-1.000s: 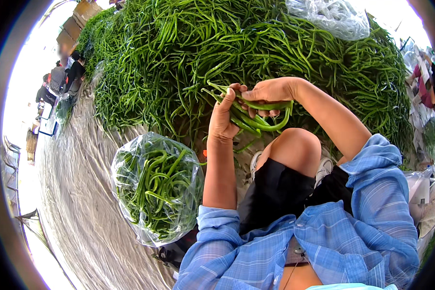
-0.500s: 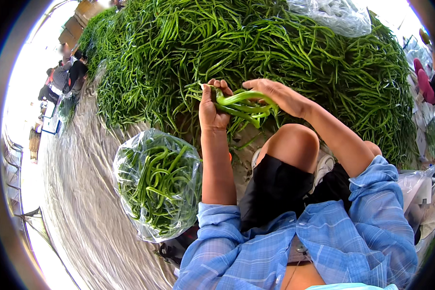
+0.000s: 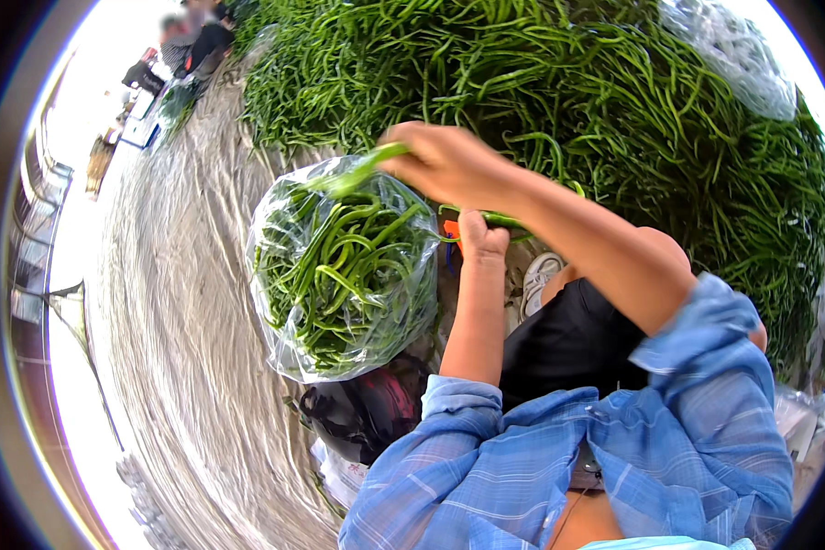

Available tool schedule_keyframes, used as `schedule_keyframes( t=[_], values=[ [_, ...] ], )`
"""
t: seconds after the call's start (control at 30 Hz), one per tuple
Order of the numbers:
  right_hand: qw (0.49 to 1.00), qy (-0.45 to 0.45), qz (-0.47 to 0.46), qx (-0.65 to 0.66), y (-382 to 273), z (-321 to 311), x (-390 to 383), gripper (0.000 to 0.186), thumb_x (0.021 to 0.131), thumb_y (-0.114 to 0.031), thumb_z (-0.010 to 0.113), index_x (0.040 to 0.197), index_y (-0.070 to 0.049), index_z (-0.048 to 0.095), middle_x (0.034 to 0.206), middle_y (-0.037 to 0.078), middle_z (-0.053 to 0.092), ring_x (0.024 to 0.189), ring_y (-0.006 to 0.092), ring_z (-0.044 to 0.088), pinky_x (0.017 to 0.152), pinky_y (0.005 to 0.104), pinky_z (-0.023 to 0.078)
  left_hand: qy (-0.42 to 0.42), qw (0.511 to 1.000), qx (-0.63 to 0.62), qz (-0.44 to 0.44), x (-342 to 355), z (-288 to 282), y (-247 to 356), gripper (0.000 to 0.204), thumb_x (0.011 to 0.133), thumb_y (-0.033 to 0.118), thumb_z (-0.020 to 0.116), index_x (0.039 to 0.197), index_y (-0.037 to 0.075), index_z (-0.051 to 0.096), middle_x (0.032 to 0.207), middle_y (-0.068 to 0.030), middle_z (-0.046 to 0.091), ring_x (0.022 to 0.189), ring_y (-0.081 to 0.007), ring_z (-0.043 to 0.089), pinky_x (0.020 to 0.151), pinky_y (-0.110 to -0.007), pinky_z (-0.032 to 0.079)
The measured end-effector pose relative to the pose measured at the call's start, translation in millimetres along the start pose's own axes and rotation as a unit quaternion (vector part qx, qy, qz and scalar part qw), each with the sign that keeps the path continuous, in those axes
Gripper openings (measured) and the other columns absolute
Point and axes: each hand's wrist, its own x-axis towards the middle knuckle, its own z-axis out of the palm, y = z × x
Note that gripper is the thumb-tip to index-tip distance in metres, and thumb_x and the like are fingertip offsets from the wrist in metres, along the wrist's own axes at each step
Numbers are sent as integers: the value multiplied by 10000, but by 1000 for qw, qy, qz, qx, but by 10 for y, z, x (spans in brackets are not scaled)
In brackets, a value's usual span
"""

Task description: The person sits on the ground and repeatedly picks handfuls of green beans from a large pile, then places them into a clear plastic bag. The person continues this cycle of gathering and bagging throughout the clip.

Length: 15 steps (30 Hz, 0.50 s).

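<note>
A clear plastic bag [image 3: 275, 344] stands left of my knees, full of long green chili peppers [image 3: 339, 266]. Over its far rim my right hand [image 3: 445, 165], blurred by motion, is closed on a few green chili peppers [image 3: 362, 171] that point left into the bag's mouth. Below my right forearm, beside the bag, is my left hand [image 3: 483, 240], thumb up. It is closed around some green chili peppers [image 3: 502, 220] whose ends stick out on both sides; its fingers are mostly hidden. A large heap of green chili peppers [image 3: 559, 82] spreads in front of me.
A small orange object [image 3: 454, 235] shows next to my left wrist. A black bag [image 3: 367, 412] sits behind the plastic bag. Crumpled clear plastic [image 3: 733, 55] lies on the heap at far right. A wrinkled pale sheet [image 3: 183, 302] covers the ground at left; people [image 3: 197, 46] sit beyond it.
My right hand has swung left from the heap to above the plastic bag, carrying peppers. My left hand has drawn back nearer to me. The view has turned leftward.
</note>
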Motion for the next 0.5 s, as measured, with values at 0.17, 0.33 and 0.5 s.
schedule_keyframes(
  t=[0.17, 0.33, 0.5],
  values=[
    [984, -147, 87, 42, 123, -132, 473, 1004, 873, -607, 583, 1471, 94, 185, 1231, 264, 557, 1153, 319, 560, 1010, 404, 444, -69, 993, -92, -23, -76, 246, 131, 407, 997, 397, 480, 1176, 40, 561, 1151, -105, 640, 1054, -265, 614, 990, -472, 474],
    [973, -213, 62, -68, 616, -410, -325, 1031, 709, -406, 791, 1411, 123, 251, 1266, 240, 556, 1218, 300, 536, 996, 363, 458, -33, 994, -104, -26, -146, 280, 444, 420, 1014, 431, 415, 1032, 57, 607, 1010, -110, 654, 994, -264, 613, 979, -479, 470],
    [973, 25, 79, -215, 962, -769, -1139, 822, 634, -136, 781, 1351, -37, 391, 1242, 206, 550, 1175, 389, 525, 940, 427, 464, -148, 973, -177, -10, 150, 787, 50, 336, 970, 356, 551, 933, 23, 571, 925, -113, 611, 952, -266, 584, 859, -382, 513]
  ],
)
